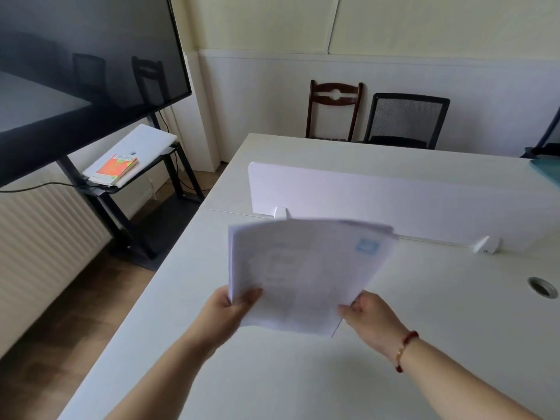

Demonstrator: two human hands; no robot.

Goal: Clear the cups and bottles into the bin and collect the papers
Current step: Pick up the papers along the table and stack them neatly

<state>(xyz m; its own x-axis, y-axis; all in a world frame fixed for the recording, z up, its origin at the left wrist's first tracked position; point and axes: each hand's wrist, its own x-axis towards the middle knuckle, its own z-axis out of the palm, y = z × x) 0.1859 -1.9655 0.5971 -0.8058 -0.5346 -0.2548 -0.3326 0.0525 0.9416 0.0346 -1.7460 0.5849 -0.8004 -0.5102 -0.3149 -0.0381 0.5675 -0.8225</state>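
A stack of white printed papers with a small blue mark near its upper right corner is held up above the white table, blurred by motion. My left hand grips the stack's lower left corner, thumb on top. My right hand pinches the lower right corner; a red bead bracelet sits on that wrist. No cups, bottles or bin are in view.
A low white divider panel stands across the table behind the papers. A round cable hole is at the right. A wooden chair and a mesh chair stand by the far wall. A large dark screen on a stand with an orange book is at the left.
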